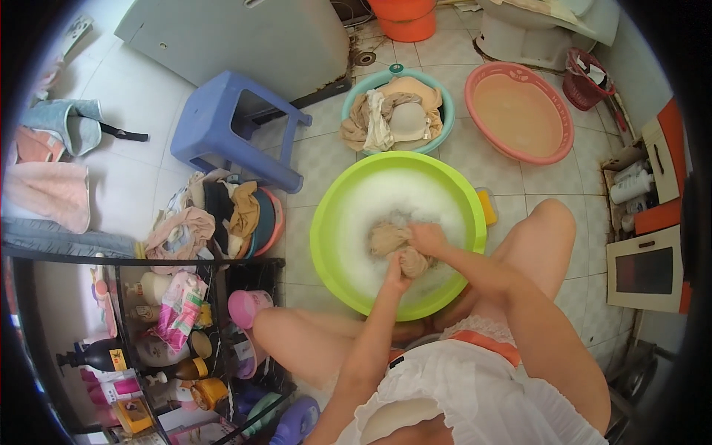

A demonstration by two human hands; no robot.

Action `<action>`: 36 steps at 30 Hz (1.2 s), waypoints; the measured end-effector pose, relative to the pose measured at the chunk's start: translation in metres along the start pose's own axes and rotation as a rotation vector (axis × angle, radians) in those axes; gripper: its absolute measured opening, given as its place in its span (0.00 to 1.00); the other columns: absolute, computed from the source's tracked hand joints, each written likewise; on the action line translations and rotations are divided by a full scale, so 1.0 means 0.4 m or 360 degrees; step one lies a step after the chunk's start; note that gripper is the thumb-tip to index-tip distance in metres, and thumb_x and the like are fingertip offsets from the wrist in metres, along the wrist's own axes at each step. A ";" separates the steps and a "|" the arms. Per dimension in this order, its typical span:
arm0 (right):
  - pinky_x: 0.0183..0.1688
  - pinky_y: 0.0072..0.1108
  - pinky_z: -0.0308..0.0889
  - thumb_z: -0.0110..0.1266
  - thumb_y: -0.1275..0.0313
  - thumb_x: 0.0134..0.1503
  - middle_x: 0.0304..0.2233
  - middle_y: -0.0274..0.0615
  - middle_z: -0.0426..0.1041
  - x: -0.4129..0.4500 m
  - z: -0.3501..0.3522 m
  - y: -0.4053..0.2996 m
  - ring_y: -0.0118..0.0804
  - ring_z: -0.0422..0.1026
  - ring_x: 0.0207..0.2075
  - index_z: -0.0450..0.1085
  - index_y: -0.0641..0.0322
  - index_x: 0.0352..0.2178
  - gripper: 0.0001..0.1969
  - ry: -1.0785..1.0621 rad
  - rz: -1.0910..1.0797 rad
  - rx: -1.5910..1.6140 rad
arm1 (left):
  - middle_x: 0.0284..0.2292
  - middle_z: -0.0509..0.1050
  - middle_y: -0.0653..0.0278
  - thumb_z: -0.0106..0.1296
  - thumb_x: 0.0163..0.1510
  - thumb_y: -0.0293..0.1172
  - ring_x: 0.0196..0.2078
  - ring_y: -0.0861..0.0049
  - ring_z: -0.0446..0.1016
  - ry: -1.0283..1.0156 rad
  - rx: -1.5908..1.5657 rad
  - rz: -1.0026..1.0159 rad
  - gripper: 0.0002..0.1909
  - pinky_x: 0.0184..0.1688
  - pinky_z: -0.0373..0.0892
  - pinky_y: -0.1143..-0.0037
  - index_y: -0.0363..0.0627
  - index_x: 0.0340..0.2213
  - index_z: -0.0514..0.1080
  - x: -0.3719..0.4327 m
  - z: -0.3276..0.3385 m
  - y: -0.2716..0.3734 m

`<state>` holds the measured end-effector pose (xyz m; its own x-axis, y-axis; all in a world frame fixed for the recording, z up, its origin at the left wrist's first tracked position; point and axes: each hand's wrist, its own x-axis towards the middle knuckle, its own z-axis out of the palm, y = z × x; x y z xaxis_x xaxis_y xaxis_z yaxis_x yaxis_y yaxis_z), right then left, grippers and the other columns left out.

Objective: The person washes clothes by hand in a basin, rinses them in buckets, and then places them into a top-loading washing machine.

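Both of my hands are inside a large lime-green plastic basin (325, 267) that stands on the tiled floor between my knees. White suds (361, 194) cover the water in it. My left hand (399, 272) grips the lower part of a wet beige cloth (389, 238). The fingers of my right hand (427, 239) are closed on the same cloth, above and to the right of my left hand. What kind of garment it is, I cannot tell. Behind the green basin, a teal basin (446, 105) holds beige and white laundry (377, 119), with a bra cup (408, 121) on top.
A pink basin (567, 139) of cloudy water stands at the back right, near a red waste basket (584, 89). A yellow block (487, 207) lies beside the green basin. Left are a blue plastic stool (208, 122), piled clothes (181, 228) and a shelf (167, 261) of bottles.
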<state>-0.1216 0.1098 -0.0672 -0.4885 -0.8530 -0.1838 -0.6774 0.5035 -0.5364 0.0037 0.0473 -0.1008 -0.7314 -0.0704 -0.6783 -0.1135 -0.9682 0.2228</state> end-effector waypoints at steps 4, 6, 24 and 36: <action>0.28 0.30 0.63 0.48 0.70 0.38 0.29 0.48 0.67 0.004 0.060 0.035 0.46 0.68 0.30 0.57 0.61 0.34 0.18 0.0205 0.0257 -0.0078 | 0.27 0.68 0.58 0.44 0.42 0.43 0.28 0.68 0.66 0.0694 0.2019 0.0360 0.16 0.30 0.62 0.69 0.46 0.29 0.68 0.034 -0.151 -0.017; 0.29 0.29 0.63 0.48 0.72 0.38 0.31 0.48 0.67 -0.019 0.084 0.067 0.46 0.67 0.31 0.56 0.62 0.36 0.20 0.0029 0.0340 -0.0334 | 0.26 0.69 0.50 0.49 0.37 0.48 0.31 0.59 0.67 0.0583 0.3275 0.0520 0.23 0.33 0.63 0.67 0.36 0.27 0.68 0.034 -0.146 -0.050; 0.36 0.34 0.61 0.42 0.63 0.43 0.15 0.44 0.67 -0.118 -0.056 -0.241 0.48 0.66 0.17 0.68 0.55 0.21 0.11 0.0146 -0.0617 0.0422 | 0.42 0.61 0.58 0.35 0.47 0.51 0.44 0.67 0.60 -0.0770 -0.0449 0.0233 0.27 0.46 0.57 0.67 0.43 0.43 0.57 -0.033 0.012 0.126; 0.24 0.32 0.62 0.41 0.60 0.42 0.17 0.49 0.67 -0.084 -0.056 -0.213 0.48 0.67 0.21 0.64 0.58 0.17 0.13 0.0296 -0.0724 0.0411 | 0.37 0.65 0.60 0.35 0.47 0.48 0.40 0.68 0.63 0.0275 -0.0234 0.0242 0.24 0.43 0.61 0.70 0.43 0.39 0.61 -0.002 0.024 0.098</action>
<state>-0.0600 0.0987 0.0032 -0.2827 -0.9262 0.2496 -0.6971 0.0196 -0.7167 -0.0066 0.0119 -0.0848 -0.6057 -0.2452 -0.7570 0.0971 -0.9670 0.2356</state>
